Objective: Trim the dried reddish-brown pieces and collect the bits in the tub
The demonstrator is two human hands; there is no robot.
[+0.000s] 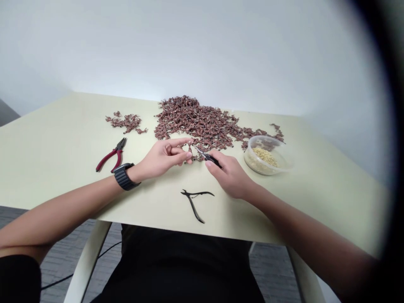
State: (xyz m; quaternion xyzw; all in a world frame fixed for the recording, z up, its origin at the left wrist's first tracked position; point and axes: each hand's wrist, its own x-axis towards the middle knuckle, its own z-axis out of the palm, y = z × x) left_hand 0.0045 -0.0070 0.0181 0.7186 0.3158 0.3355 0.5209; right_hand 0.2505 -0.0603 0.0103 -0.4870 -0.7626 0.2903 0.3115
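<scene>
Between the thumb and fingers of my left hand (167, 155) is a small reddish-brown piece (190, 148), too small to name surely; it looks like the many in the heap behind. My right hand (229, 172) is closed around dark-handled pliers (212, 158), whose metal tip points left and reaches close to that piece. Whether the tip touches it, I cannot tell. Just beyond both hands lies the large heap (195, 120) of similar reddish-brown pieces with thin wire-like ends. In front of my hands a pair of dark nippers (193, 200) lies spread on the table.
Red-handled pliers (109, 158) lie left of my left wrist. A smaller pile (126, 123) of brown pieces is at the back left. A clear round tub (252, 162) with small yellowish bits stands to the right. The table (57, 168) meets a pale wall behind.
</scene>
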